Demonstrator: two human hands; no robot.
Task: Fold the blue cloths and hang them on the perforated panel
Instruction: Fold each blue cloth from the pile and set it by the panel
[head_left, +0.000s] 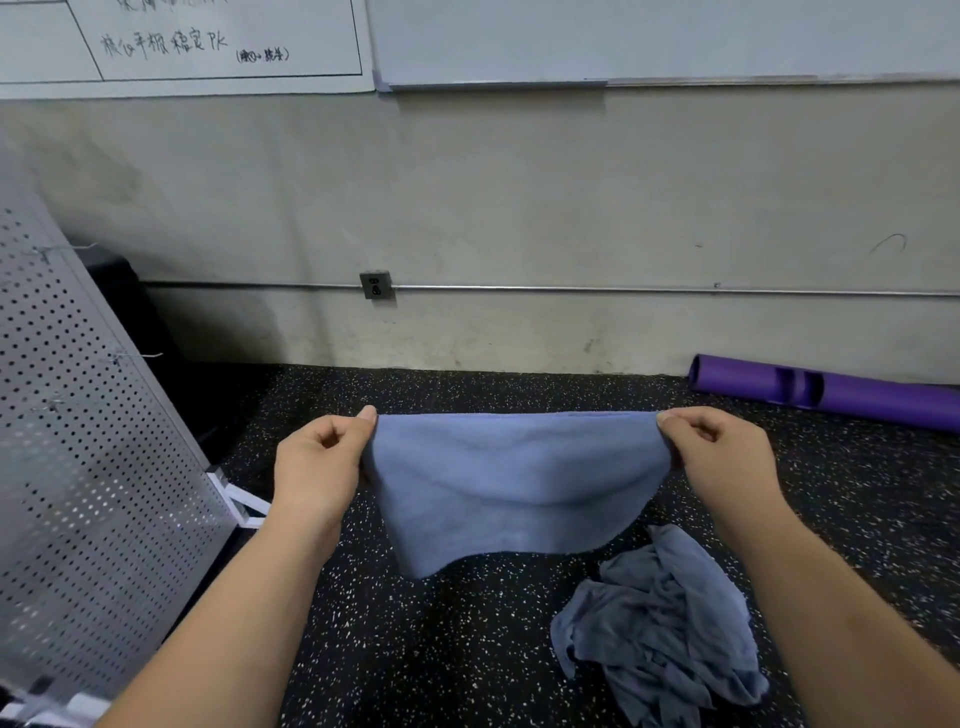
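Observation:
A blue cloth (514, 483) hangs in the air in front of me, stretched flat along its top edge. My left hand (322, 462) pinches its top left corner and my right hand (719, 457) pinches its top right corner. The lower edge of the cloth sags to a point at the lower left. A crumpled pile of blue cloths (660, 629) lies on the floor below my right forearm. The grey perforated panel (78, 467) stands tilted at the left, with small wire hooks on it.
The floor (441, 649) is black speckled rubber. A purple rolled mat (831, 392) lies by the wall at the right. A white foot (234, 499) of the panel sticks out onto the floor. The wall carries a conduit and a socket (376, 285).

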